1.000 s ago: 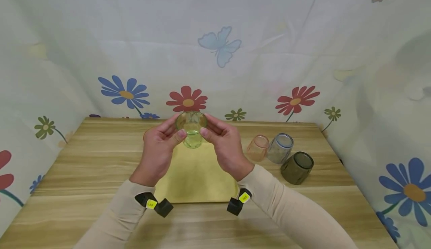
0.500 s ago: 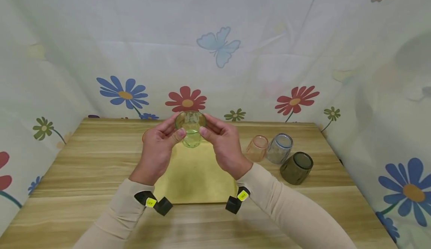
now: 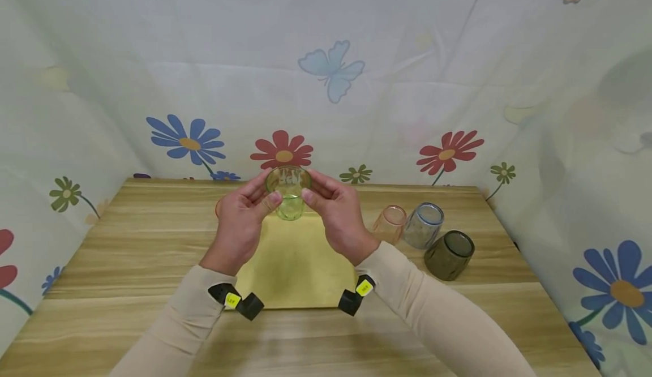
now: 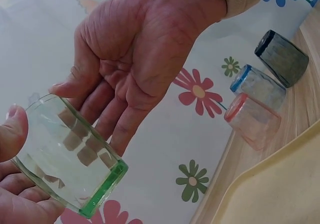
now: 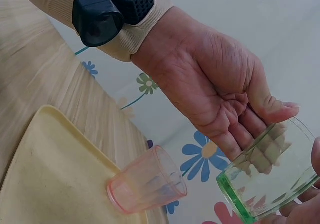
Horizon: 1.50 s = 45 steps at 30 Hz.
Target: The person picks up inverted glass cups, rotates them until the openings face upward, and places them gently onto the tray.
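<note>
A clear green drinking glass point(image 3: 290, 208) is held upright above the yellow tray point(image 3: 297, 275), its open rim on top. My left hand point(image 3: 238, 227) grips one side, thumb in front and fingers behind; my right hand point(image 3: 345, 215) grips the other side the same way. In the left wrist view, the right hand point(image 4: 142, 48) and the thick green base of the glass point(image 4: 105, 189) show well. The right wrist view has the left hand point(image 5: 210, 78) around the same glass. A pink glass point(image 5: 145, 181) stands upright on the tray, mostly hidden behind my left hand in the head view.
Right of the tray, three glasses stand upside down on the wooden table point(image 3: 127, 252): a pink one point(image 3: 390, 225), a blue-rimmed one point(image 3: 424, 227) and a dark grey-green one point(image 3: 449, 256). A flowered cloth point(image 3: 244, 94) hangs behind the table and along both sides.
Both hands have risen very slightly with the green glass, and the wrists have shifted a little inward. Everything on the table stays put.
</note>
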Each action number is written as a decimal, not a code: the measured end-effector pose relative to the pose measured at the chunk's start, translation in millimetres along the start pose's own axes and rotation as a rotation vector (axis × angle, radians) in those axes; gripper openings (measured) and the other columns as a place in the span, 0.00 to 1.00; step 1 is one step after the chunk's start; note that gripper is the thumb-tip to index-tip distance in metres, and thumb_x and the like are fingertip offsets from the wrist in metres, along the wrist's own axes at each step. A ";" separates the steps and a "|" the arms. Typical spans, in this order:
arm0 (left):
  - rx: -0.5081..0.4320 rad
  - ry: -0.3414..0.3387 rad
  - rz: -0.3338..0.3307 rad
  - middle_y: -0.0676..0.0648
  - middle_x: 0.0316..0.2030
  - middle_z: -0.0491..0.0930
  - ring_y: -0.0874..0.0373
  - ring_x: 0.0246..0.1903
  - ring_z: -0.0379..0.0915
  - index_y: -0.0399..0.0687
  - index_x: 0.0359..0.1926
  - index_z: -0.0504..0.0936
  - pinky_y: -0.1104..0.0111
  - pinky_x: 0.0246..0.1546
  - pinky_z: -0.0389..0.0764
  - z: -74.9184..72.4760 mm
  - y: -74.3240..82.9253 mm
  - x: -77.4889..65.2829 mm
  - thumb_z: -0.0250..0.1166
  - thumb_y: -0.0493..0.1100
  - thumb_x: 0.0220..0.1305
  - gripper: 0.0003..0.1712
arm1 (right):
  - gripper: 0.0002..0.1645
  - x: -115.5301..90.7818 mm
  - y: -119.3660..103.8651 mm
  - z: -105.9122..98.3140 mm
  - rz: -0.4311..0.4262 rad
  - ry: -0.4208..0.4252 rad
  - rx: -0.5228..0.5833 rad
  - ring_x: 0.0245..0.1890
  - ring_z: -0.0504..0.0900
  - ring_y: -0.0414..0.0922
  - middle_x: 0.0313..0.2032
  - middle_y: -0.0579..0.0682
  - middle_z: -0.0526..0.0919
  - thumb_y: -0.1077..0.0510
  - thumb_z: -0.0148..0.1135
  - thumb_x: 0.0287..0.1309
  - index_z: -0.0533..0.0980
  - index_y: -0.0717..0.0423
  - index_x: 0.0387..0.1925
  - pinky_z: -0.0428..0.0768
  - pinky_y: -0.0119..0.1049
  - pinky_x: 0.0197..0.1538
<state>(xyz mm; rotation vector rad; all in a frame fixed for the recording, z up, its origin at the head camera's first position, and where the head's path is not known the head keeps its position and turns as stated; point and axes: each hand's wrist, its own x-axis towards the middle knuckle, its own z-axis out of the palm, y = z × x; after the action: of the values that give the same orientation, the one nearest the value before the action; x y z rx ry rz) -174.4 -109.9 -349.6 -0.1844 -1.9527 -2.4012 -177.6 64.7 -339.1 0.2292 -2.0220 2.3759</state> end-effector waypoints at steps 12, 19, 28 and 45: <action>-0.034 0.005 0.008 0.39 0.76 0.67 0.46 0.74 0.67 0.43 0.79 0.62 0.80 0.58 0.81 -0.3 -17.1 9.3 0.56 0.30 0.76 0.34 | 0.29 12.8 13.1 -0.8 0.035 0.015 0.022 0.65 0.82 0.53 0.68 0.66 0.77 0.72 0.58 0.70 0.71 0.66 0.71 0.85 0.30 0.59; -0.039 -0.011 0.020 0.37 0.77 0.65 0.45 0.75 0.66 0.43 0.80 0.60 0.81 0.57 0.81 0.4 -25.6 12.3 0.54 0.29 0.77 0.34 | 0.29 16.3 17.5 -3.2 0.064 0.021 0.042 0.68 0.79 0.56 0.68 0.67 0.77 0.73 0.58 0.70 0.71 0.66 0.71 0.84 0.32 0.62; -0.034 -0.009 0.007 0.35 0.78 0.63 0.45 0.75 0.65 0.44 0.81 0.58 0.84 0.56 0.80 0.6 -33.7 14.1 0.54 0.30 0.77 0.35 | 0.29 18.6 24.5 -4.1 0.083 0.038 0.031 0.70 0.77 0.58 0.69 0.67 0.76 0.73 0.58 0.70 0.71 0.66 0.71 0.81 0.38 0.67; 0.009 -0.001 -0.044 0.39 0.79 0.60 0.50 0.78 0.61 0.46 0.81 0.57 0.85 0.57 0.77 -3.3 -48.1 16.9 0.54 0.32 0.78 0.35 | 0.28 24.1 42.5 -2.4 0.104 0.075 0.019 0.69 0.78 0.57 0.67 0.66 0.77 0.73 0.59 0.69 0.72 0.66 0.69 0.80 0.42 0.69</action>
<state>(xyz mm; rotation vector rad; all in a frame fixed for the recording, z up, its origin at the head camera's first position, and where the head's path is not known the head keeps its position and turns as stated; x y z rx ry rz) -196.5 -102.5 -395.1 -0.1438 -1.9888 -2.4192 -206.2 58.0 -378.2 0.0352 -2.0267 2.4252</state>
